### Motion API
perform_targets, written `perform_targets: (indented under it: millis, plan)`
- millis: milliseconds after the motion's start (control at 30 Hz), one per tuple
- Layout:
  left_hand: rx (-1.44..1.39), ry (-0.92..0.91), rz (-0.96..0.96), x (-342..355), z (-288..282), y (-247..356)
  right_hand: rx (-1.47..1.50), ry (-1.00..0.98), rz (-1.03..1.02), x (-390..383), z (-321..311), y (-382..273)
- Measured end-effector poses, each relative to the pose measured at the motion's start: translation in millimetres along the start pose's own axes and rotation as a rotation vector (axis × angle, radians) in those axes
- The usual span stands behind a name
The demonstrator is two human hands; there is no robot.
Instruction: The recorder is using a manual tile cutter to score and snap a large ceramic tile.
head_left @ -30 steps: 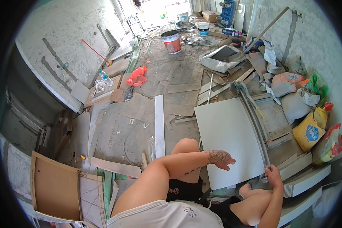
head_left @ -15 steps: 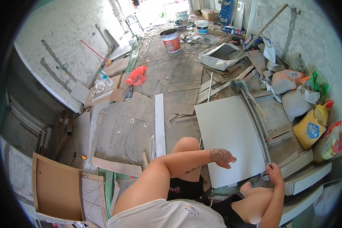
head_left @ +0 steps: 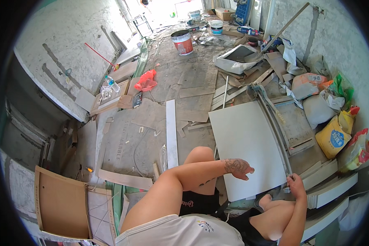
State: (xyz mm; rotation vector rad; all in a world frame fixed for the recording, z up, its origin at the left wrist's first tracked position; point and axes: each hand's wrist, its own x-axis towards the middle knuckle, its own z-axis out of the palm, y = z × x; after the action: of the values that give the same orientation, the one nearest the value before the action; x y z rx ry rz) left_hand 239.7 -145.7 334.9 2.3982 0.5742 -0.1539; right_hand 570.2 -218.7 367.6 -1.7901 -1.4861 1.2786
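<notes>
A large white tile (head_left: 246, 139) lies on the floor in front of me, with the long metal rails of a tile cutter (head_left: 273, 123) along its right side. My left hand (head_left: 238, 168), tattooed on the back, is over the tile's near part; it is empty, with thumb and fingers apart. At the near end of the rails, beside the tile's right corner, my right hand (head_left: 296, 185) has its fingers closed. What they grip there is mostly hidden; I cannot tell whether it is the rail end or a small piece.
Stacked tiles (head_left: 328, 190) stand close on my right, below several filled bags, one a yellow bag (head_left: 335, 137). A narrow white strip (head_left: 172, 133) lies left of the tile. Farther off are a paint bucket (head_left: 182, 42), a red plastic bag (head_left: 146, 80) and cardboard scraps. An open cardboard box (head_left: 61, 205) is at the left.
The view has shifted very slightly. Both hands and the tile keep practically the same places, and nothing has visibly been taken hold of or let go.
</notes>
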Motion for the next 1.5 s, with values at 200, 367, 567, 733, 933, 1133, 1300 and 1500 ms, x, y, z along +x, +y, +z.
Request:
perform_targets:
  millis: [200, 367, 567, 733, 933, 1133, 1300, 1500]
  plan:
    - [0.01, 0.008, -0.004, 0.2, -6.2, 6.7, -0.008, 0.01, 0.002, -1.4, -3.7, 1.1]
    - [0.032, 0.077, 0.063, 2.1, 0.5, -6.2, -0.029, 0.026, -0.031, 4.0, -2.4, 5.3]
    - [0.001, -0.005, -0.001, 1.5, -1.1, 0.9, -0.008, 0.03, -0.047, 1.6, -2.6, 6.4]
    - [0.019, -0.001, -0.005, -4.5, -3.9, 5.5, -0.023, 0.008, 0.055, -7.0, 0.4, -4.7]
    - [0.012, -0.002, 0.01, -1.5, -0.4, 3.3, -0.038, 0.013, 0.017, -5.7, -1.2, 0.5]
    - [0.003, 0.014, 0.014, 0.4, 4.1, -2.8, 0.029, 0.004, 0.026, -3.6, 0.5, -5.7]
    - [0.011, -0.032, -0.045, -1.0, -12.6, 9.7, -0.026, 0.005, 0.035, -6.3, -1.1, -8.2]
    - [-0.011, -0.016, 0.024, -5.7, 0.1, 2.9, -0.063, 0.021, 0.018, -8.3, 4.4, -0.1]
